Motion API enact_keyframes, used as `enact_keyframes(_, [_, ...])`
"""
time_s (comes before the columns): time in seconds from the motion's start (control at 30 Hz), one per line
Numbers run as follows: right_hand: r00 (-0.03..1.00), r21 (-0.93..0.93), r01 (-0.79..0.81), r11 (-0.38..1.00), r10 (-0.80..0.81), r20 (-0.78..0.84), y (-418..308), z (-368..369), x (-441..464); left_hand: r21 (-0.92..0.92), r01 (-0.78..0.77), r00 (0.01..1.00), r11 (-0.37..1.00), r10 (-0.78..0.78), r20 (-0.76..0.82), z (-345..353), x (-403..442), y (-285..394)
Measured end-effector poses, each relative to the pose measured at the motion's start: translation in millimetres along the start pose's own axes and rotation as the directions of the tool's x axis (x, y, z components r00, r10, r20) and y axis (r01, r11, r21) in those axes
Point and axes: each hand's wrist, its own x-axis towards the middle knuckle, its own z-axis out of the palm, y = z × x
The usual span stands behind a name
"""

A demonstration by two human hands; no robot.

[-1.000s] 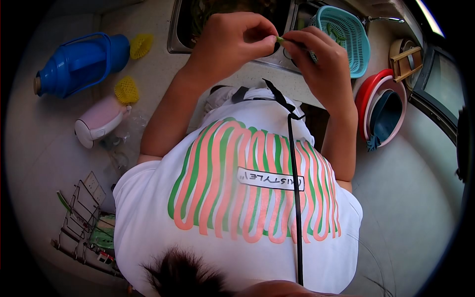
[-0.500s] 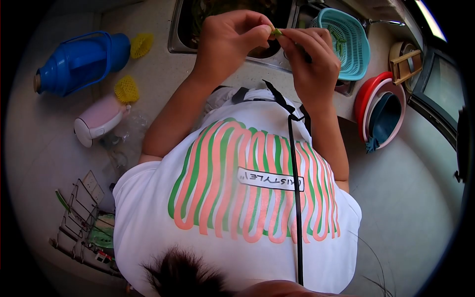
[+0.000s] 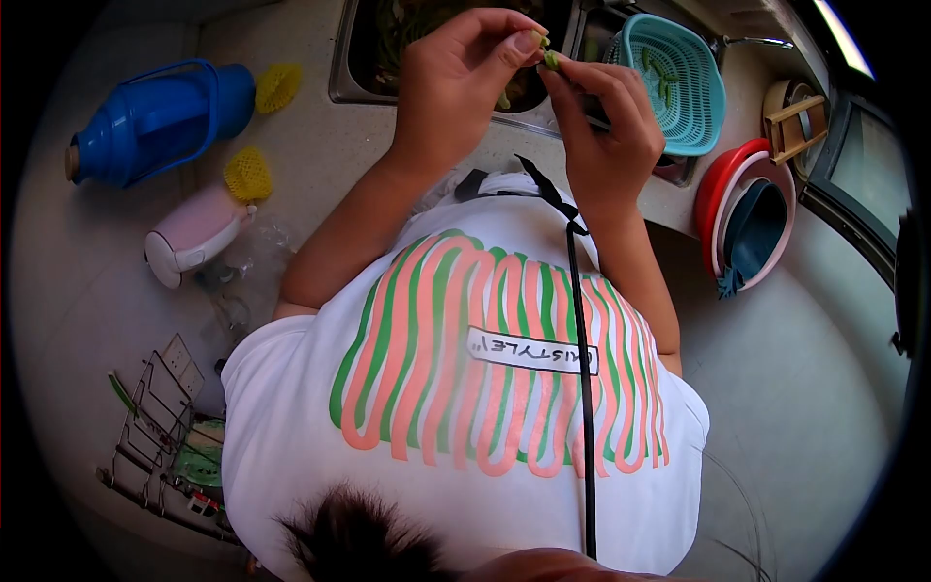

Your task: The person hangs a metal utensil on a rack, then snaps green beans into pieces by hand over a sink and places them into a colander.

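Note:
Above the sink [image 3: 341,82], my left hand [image 3: 451,87] pinches a green bean [image 3: 504,99] between thumb and fingers, its lower end showing beneath the palm. My right hand [image 3: 611,121] is closed at the fingertips on a short green bean piece [image 3: 551,60]. The two hands' fingertips almost meet, with a small gap between the pieces. Dark, tangled greens lie in the sink, mostly hidden behind my left hand. Right of my right hand, a turquoise colander [image 3: 713,107] holds several green bean pieces [image 3: 661,76].
A blue thermos [image 3: 160,121], a pink kettle [image 3: 194,228] and two yellow scrubbers [image 3: 277,89] are at the left. Red and pink basins [image 3: 713,199] sit at the right near a window frame [image 3: 863,184]. A wire rack [image 3: 145,436] is at lower left.
My hands have moved slightly up, and the green bean between them now shows as separate pieces. More of the bean pieces in the colander are visible as my right hand has shifted.

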Motion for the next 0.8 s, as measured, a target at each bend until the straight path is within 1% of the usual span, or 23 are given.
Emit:
enact_keyframes(0.03, [1.000,-0.032,0.018,0.999,-0.018,-0.006,-2.6,1.1,-0.1,0.001,-0.016,1.000,1.000,0.016,-0.026,1.1,0.0,0.4])
enact_keyframes(0.13, [0.997,0.031,0.031,0.999,-0.033,0.071,2.3,3.1,-2.5,-0.153,0.164,0.986,0.975,-0.167,-0.009,2.9,4.5,16.7])
enact_keyframes(0.17, [0.996,0.058,-0.004,0.998,-0.001,0.088,4.0,3.2,-4.3,-0.142,0.104,0.994,0.984,-0.107,-0.014,2.6,5.3,15.7])
enact_keyframes(0.27, [0.987,0.235,-0.160,0.959,0.151,0.055,5.5,4.4,-7.6,-0.104,-0.081,0.997,0.991,0.078,-0.028,-3.6,13.1,2.9])
enact_keyframes(0.33, [0.992,0.203,-0.120,0.972,0.110,0.060,7.0,2.4,-4.7,0.089,-0.104,0.989,0.991,0.093,0.116,-19.3,14.5,-2.7])
enact_keyframes(0.4, [0.997,0.145,-0.064,0.987,0.057,0.050,8.1,0.4,-1.5,0.092,-0.085,0.976,0.992,0.065,0.206,-24.2,11.5,6.5])
enact_keyframes(0.43, [0.998,0.110,-0.032,0.993,0.027,0.053,8.7,-0.8,0.3,0.154,-0.164,0.977,0.974,0.138,0.165,-11.9,9.2,15.8])
enact_keyframes(0.53, [0.997,0.029,0.045,0.999,-0.047,0.062,9.7,-2.7,4.7,0.348,-0.195,0.972,0.917,0.132,0.196,-11.5,3.5,21.6])
enact_keyframes(0.57, [0.996,0.017,0.058,0.998,-0.059,0.062,9.6,-2.8,5.4,0.344,-0.181,0.977,0.921,0.126,0.175,-9.3,3.1,25.0])
enact_keyframes(0.7, [0.992,-0.009,0.107,0.994,-0.106,0.068,11.3,-3.2,6.0,0.433,-0.241,0.968,0.868,0.186,0.167,-7.7,2.7,28.0])
enact_keyframes(0.8, [0.993,-0.012,0.103,0.995,-0.102,0.065,10.0,-3.3,7.3,0.449,-0.264,0.963,0.854,0.208,0.171,-7.8,3.3,29.4])
